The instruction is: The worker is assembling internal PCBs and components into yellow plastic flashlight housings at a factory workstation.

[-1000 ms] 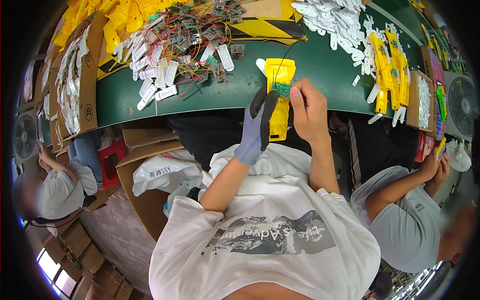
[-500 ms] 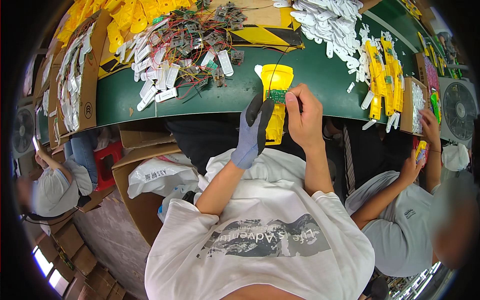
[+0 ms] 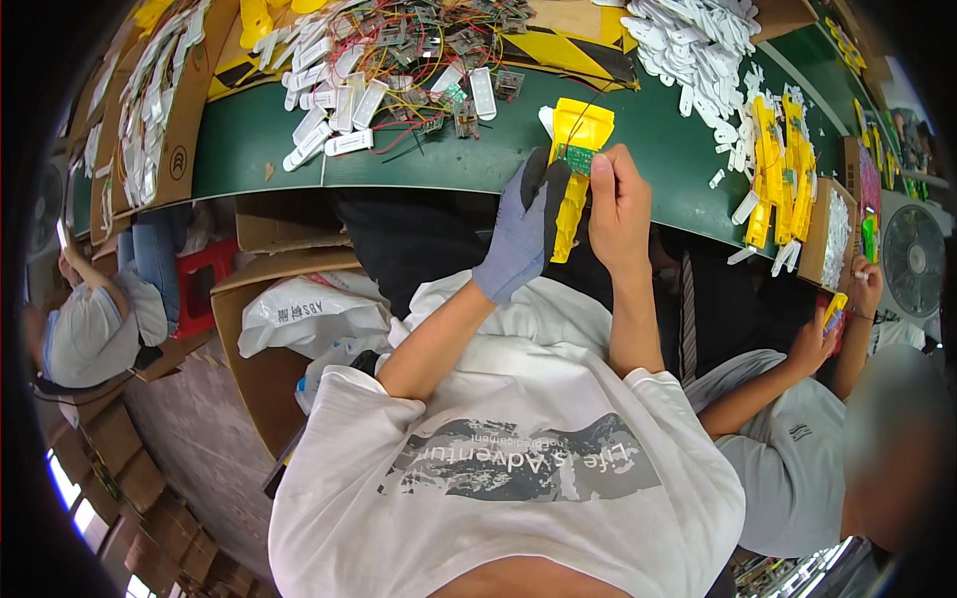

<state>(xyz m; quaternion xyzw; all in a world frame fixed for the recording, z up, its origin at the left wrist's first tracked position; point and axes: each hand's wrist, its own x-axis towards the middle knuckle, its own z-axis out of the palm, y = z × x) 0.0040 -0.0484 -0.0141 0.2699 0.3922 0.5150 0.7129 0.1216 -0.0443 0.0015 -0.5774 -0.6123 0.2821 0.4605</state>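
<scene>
My left hand [image 3: 521, 237], in a grey glove with black fingertips, grips a long yellow plastic housing [image 3: 575, 169] by its narrow lower part, at the near edge of the green table [image 3: 259, 140]. My bare right hand [image 3: 618, 204] presses a small green circuit board [image 3: 576, 157] against the housing's wide upper part, with thin wires running up from it. Both hands touch the housing.
A heap of white plastic pieces and wired boards [image 3: 389, 70] lies at the back left. More white parts [image 3: 698, 40] and yellow housings [image 3: 778, 159] lie to the right. A person [image 3: 827, 439] works at my right, another [image 3: 90, 319] at my left. Cardboard boxes [image 3: 259, 299] stand under the table.
The view has shifted a little; my hands stay on the yellow housing, the right hand still working at the green board.
</scene>
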